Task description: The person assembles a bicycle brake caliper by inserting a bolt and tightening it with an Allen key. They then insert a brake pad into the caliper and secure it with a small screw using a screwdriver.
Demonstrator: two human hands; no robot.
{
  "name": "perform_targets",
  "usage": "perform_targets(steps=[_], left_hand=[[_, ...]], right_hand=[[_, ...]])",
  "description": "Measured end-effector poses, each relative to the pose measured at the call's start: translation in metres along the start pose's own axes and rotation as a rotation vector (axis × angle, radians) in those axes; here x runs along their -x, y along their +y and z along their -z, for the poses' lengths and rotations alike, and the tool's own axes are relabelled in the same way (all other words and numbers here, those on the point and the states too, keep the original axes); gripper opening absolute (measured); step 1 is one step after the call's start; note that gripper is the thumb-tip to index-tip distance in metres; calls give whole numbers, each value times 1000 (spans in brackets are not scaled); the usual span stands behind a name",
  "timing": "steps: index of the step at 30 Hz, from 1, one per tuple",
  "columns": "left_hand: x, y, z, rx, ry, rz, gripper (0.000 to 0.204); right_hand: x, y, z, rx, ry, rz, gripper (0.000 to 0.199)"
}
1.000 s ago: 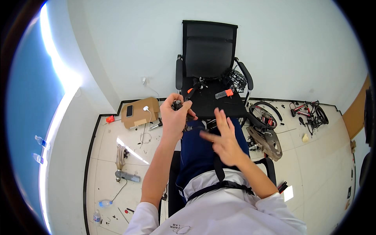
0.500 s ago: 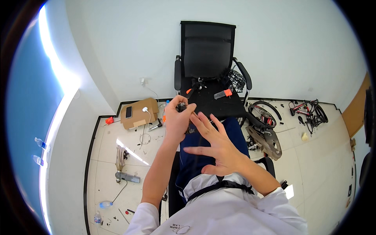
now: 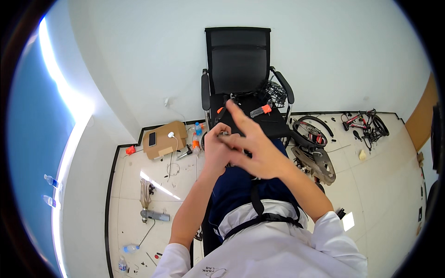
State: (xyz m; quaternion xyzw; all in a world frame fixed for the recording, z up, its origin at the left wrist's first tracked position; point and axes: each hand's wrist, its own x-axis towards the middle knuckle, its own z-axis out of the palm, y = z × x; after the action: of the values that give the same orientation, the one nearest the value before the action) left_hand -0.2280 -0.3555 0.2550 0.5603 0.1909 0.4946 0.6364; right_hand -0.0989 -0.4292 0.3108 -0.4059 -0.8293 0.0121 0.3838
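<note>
In front of my lap, my left hand (image 3: 216,150) is closed round a small dark grey part (image 3: 226,133). Fingers cover most of that part, so its kind cannot be made out. My right hand (image 3: 262,150) lies against the left one from the right. Its index finger points up toward the chair, and its other fingers reach across at the dark part. The right fingers are apart and slightly blurred; I see nothing held in them. Beyond the hands stands a black office chair (image 3: 238,65), with a black tool with an orange tip (image 3: 220,110) on its seat.
On the seat also lie a grey-and-orange piece (image 3: 261,110) and a black wire basket (image 3: 275,94). Cardboard (image 3: 172,131) with a phone (image 3: 152,139) is at left, beside bottles (image 3: 196,142). Metal bike parts (image 3: 155,215) lie left; a wheel (image 3: 309,133) and red frame (image 3: 357,122) lie right.
My right hand has moved up and left onto the left hand; its fingers were spread lower before, and its index finger now points up. The left hand keeps the dark part.
</note>
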Motion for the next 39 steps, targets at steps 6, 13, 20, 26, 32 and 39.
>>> perform_targets(steps=[6,13,20,26,32,39], left_hand=[[-3,-2,4,-104,43,-88,11],[6,36,-2,67,97,80,18],[-6,40,28,154,296,-81,16],[-8,12,18,-90,231,38,12],[2,-2,-8,-229,-27,-44,8],[-10,22,12,22,114,65,17]], right_hand=[[-7,-16,-2,-171,-7,-91,39],[-4,45,-4,-53,205,-162,41],[81,-14,-57,-742,-244,-648,36],[21,-37,-21,-413,-525,-149,35],[-26,10,-3,-409,-92,-251,36],[50,38,-40,-580,-296,-540,61]])
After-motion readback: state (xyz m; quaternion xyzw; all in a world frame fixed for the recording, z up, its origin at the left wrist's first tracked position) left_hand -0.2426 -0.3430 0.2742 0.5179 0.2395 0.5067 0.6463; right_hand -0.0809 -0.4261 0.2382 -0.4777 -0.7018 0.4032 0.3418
